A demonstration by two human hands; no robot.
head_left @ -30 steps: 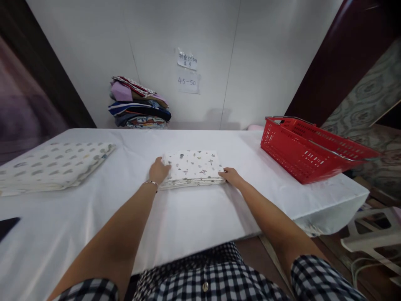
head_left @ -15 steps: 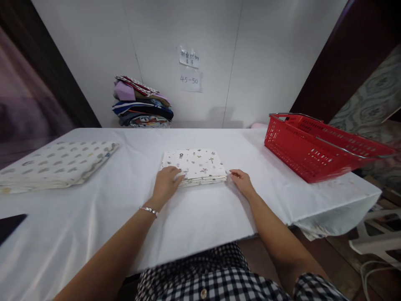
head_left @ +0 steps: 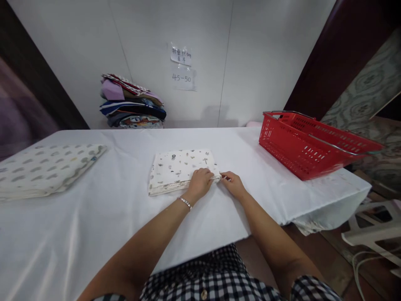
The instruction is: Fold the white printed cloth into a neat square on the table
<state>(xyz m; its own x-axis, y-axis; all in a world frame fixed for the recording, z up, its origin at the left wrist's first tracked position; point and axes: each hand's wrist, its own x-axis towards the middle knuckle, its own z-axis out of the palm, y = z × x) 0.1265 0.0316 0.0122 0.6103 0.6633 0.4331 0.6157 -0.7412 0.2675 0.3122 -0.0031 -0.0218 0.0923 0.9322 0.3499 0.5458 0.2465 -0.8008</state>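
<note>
A white cloth with small printed figures lies folded in a flat rectangle on the white-covered table. My left hand, a bracelet at its wrist, has its fingers closed on the cloth's near edge, close to the right corner. Just right of it, my right hand pinches that same corner between thumb and fingers. The layers at the corner are slightly bunched; the fingertips partly cover them.
On the left lies another folded cloth with grey spots. A red basket with metal handles stands at the right. Folded fabrics are stacked at the back against the wall. A white plastic stool is beside the table at right.
My left hand has moved right along the near edge, from the cloth's left side to its right corner. My right hand now touches that corner. The view has shifted slightly.
</note>
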